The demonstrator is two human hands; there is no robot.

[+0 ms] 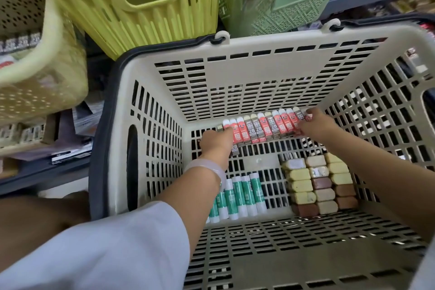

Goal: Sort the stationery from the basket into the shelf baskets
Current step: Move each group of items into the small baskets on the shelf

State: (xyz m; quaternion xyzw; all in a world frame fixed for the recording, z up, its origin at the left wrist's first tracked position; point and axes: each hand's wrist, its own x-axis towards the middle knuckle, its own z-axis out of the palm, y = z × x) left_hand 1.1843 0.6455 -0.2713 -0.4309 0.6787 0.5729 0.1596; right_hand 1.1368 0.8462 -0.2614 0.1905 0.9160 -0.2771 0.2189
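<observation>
Left hand (216, 141) down at the far wall of the beige shopping basket (270, 41), fingers curled over the 9 o'clock end of the row of red and grey eraser packs (263, 128). Right hand (315, 125) clamped on the 3 o'clock end of the same row, fingertips hidden behind the packs. Row squeezed between both hands, leaning against the far wall, one grey pack (235, 150) already slipped out of line under the left hand.

Likely trouble: lifting the whole row by end pressure alone. Any slack in the squeeze, and the middle packs buckle and spill back onto the slotted floor. Loose grey pack probably left behind or knocked further.

White bangle (211, 167) on the left wrist, white sleeve (106, 249) below it; possible snag on the basket rim when pulling out.

Toward 6 o'clock: green and white glue sticks (240, 195) lying side by side, partly under the left forearm, easily rolled by a dragged arm. Toward 4 o'clock: block of yellow, cream and brown erasers (317, 186), well apart from both hands.

At 12 o'clock above the rim: yellow-green shelf basket (131, 7); at 1 o'clock a green shelf basket (282, 7); at 9 o'clock a pale yellow basket (47, 73). Wrong basket choice a further risk; contents mostly unseen.
</observation>
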